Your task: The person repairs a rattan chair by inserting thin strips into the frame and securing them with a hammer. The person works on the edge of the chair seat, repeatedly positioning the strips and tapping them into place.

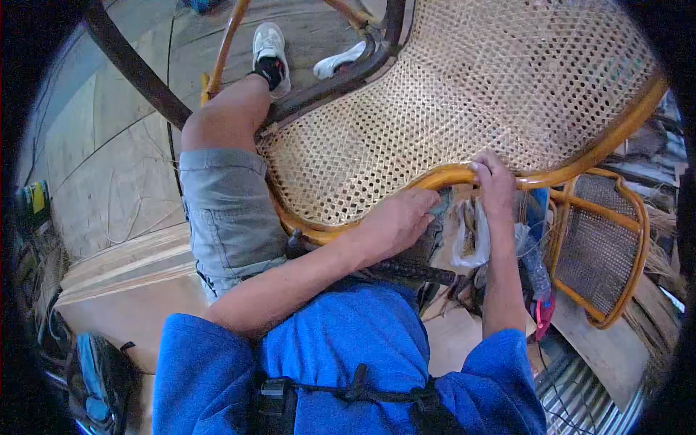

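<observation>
A rattan chair with a large woven cane panel (pixel 435 109) lies across in front of me, its curved near edge bound by a yellow-brown rattan rail (pixel 562 177). My left hand (pixel 402 221) rests against the near side of this rail, fingers curled together. What those fingers hold, if anything, is hidden. Farther right, my right hand (pixel 496 181) grips the rail, its fingertips over the top edge and the rest of the hand below. A translucent plastic bag (pixel 473 235) sits just beneath, between my two hands.
A smaller cane-panelled rattan piece (pixel 598 243) stands at the right. Dark poles (pixel 138 65) cross the upper left. Wooden boards (pixel 130 268) are stacked at the left, with a dark bag (pixel 98 384) below. A pink item (pixel 544 317) and corrugated metal (pixel 580 391) are at the lower right.
</observation>
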Demonstrator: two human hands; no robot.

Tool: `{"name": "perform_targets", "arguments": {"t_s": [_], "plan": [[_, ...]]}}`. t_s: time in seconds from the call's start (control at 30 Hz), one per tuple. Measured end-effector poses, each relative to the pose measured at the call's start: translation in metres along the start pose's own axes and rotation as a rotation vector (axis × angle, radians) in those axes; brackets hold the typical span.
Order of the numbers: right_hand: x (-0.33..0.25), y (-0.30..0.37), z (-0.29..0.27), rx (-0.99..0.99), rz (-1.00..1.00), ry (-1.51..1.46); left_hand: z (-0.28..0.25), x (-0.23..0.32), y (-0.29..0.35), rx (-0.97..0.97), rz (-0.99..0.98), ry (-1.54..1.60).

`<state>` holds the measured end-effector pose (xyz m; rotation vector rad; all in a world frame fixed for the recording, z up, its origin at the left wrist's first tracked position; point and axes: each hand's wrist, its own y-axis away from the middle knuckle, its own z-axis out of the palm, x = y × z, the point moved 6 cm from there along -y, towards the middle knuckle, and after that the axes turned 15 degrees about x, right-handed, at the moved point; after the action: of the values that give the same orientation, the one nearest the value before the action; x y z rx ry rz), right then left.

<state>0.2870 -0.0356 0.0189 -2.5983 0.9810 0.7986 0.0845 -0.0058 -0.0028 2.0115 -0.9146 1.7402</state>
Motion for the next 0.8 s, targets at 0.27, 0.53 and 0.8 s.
{"name": "perform_targets", "arguments": {"t_s": [0.27, 0.53, 0.8], "plan": [[0.002, -0.003, 0.003, 0.019, -0.103, 0.146, 0.0, -0.006, -0.003, -0.035, -0.059, 0.054], [-0.009, 0.0, 0.007, 0.025, -0.143, 0.241, -0.004, -0.006, -0.004, -0.017, -0.046, 0.054], [-0.026, 0.016, 0.012, 0.152, -0.213, 0.444, -0.004, -0.008, -0.004, -0.016, -0.039, 0.064]]}}
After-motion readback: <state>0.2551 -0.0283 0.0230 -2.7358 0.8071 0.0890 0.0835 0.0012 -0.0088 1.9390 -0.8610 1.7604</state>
